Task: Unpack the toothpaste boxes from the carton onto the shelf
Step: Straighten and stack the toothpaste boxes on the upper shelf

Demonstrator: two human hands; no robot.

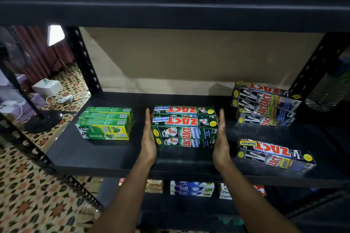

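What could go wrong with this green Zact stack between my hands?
The green Zact stack is pressed only by flat palms, left hand and right hand; uneven pressure might skew it. The single Smokers box lies askew near the front edge of the shelf, so your right arm could knock it off.

A black metal shelf unit [170, 15] with slotted uprights stands on a tiled floor [28, 185] patterned in cream, green and orange. A plain brown board [189, 58] backs it. At the left hangs a dark red curtain [36, 51], with a lit lamp [55, 34] (on a thin stand) and a white box [47, 87] near white cables [60, 98].
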